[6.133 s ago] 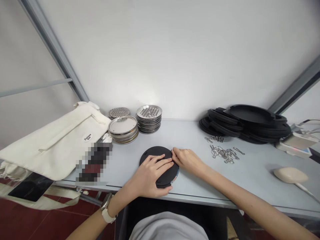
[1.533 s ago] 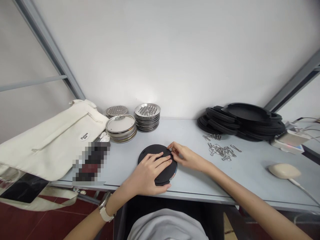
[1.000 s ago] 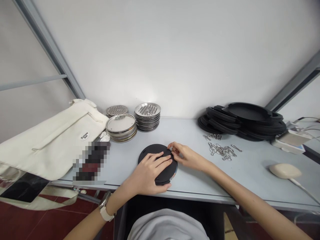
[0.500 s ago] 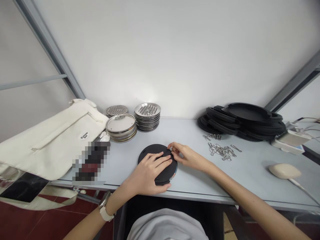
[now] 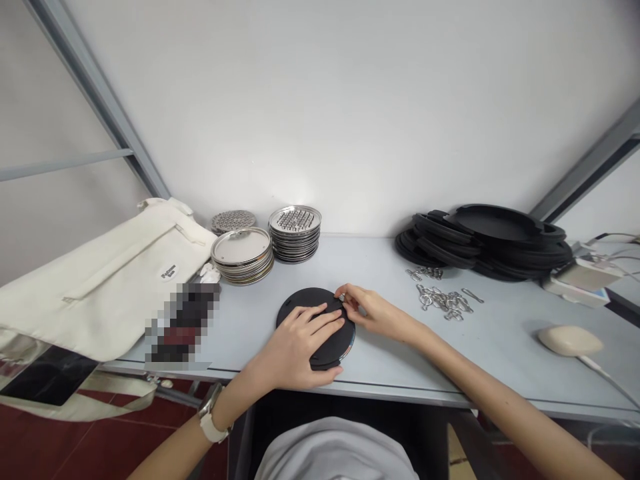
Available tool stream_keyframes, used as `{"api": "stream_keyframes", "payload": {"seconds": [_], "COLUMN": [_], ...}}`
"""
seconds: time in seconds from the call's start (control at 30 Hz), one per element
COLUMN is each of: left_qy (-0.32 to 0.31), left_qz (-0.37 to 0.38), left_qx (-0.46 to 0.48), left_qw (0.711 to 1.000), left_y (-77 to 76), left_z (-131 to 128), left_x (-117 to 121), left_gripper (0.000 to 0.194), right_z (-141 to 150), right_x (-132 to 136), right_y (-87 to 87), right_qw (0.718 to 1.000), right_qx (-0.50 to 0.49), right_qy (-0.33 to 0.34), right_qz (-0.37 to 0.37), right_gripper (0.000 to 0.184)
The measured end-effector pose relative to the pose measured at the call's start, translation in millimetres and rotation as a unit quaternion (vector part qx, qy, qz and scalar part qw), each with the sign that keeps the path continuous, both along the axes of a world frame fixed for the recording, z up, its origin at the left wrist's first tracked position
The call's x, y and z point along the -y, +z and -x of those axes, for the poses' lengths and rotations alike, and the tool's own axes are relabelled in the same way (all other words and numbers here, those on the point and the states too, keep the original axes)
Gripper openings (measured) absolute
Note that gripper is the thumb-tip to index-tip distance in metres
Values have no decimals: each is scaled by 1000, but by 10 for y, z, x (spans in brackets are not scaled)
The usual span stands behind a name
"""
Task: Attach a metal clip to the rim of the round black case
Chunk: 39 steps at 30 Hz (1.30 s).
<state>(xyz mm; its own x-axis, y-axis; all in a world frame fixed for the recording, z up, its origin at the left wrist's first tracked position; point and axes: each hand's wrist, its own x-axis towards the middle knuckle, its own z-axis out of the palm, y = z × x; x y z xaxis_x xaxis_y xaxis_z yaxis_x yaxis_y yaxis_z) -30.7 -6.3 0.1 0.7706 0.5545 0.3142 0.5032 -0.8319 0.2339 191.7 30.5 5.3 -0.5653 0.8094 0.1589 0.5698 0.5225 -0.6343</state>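
A black round disc (image 5: pixel 300 301) lies on the table in front of me, a thin coloured and shiny edge showing along its right side. Across its top rests my left hand (image 5: pixel 305 343), fingers stretched out and spread, the thumb along the near rim. At the disc's upper right edge my right hand (image 5: pixel 363 310) pinches with thumb and forefinger at a small shiny metal piece (image 5: pixel 341 298), mostly hidden by the fingertips. To the right lies a loose heap of small metal clips (image 5: pixel 445 301).
Metal discs stand in stacks, one smooth-topped (image 5: pixel 241 247), another grater-like (image 5: pixel 295 220). Black round covers (image 5: pixel 493 223) are piled at the back right. A cream bag (image 5: pixel 115 280) leans on the left. A cream corded device (image 5: pixel 570 340) and white boxes (image 5: pixel 575 287) lie on the right.
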Motion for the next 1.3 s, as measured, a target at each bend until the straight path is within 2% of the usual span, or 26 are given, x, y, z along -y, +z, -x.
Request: {"api": "stream_keyframes", "payload": {"seconds": [0.57,0.77,0.9,1.13,1.3], "left_qy": [0,9,6,6,7], "left_qz": [2,-8,-13,-7,-12], "left_qx": [-1,-1,-1,-2,1], "left_qw": [1000,1000,1000,1000,1000], "left_y": [-4,-1,3,-4,0], "left_z": [5,-1,-2,-1,4], "left_x": [-5,-2,-2,-3,0], "left_gripper": [66,69,69,69,69], "right_z": [-16,-12,-14,-19,-25], "right_x": [-14,-9,-14,-49,-75], "right_y": [-31,-42,-25,-66,-92], "right_qw": [1000,999,999,997,995], "right_qx": [-9,-19,-23,-29,-37], "right_qy": [-1,-13,-18,-54,-64], "right_qz": [-7,-29,-34,-43,-66], "right_gripper": [18,27,18,19,13]}}
